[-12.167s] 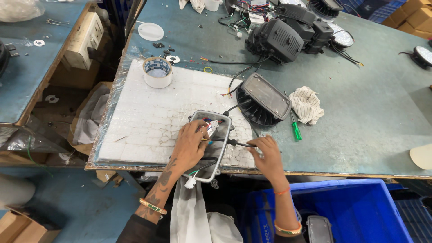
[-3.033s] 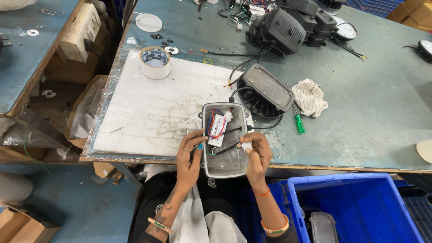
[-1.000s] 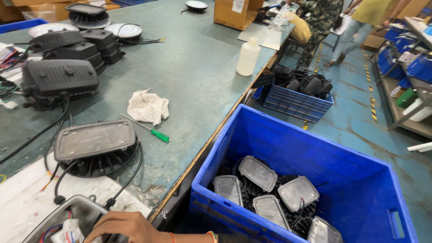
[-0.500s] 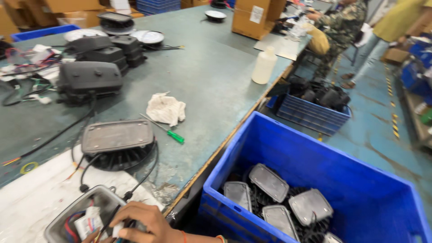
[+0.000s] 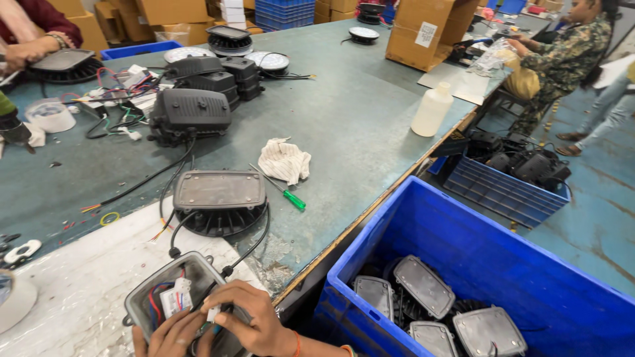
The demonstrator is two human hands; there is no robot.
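At the bench's near edge, an open grey housing [image 5: 173, 301] lies face-up on white sheeting [image 5: 86, 264], exposing its wiring. Right hand [image 5: 254, 317] pinches a small white connector inside; left hand [image 5: 170, 337] curls against the rim, steadying it. Green-handled screwdriver [image 5: 288, 196] lies nearby.

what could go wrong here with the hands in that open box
The box sits near the table edge, above the blue crate; a push might tip it off. Both hands, left and right, press among thin wires, which could snag or pull loose. The cable to the lamp may drag.
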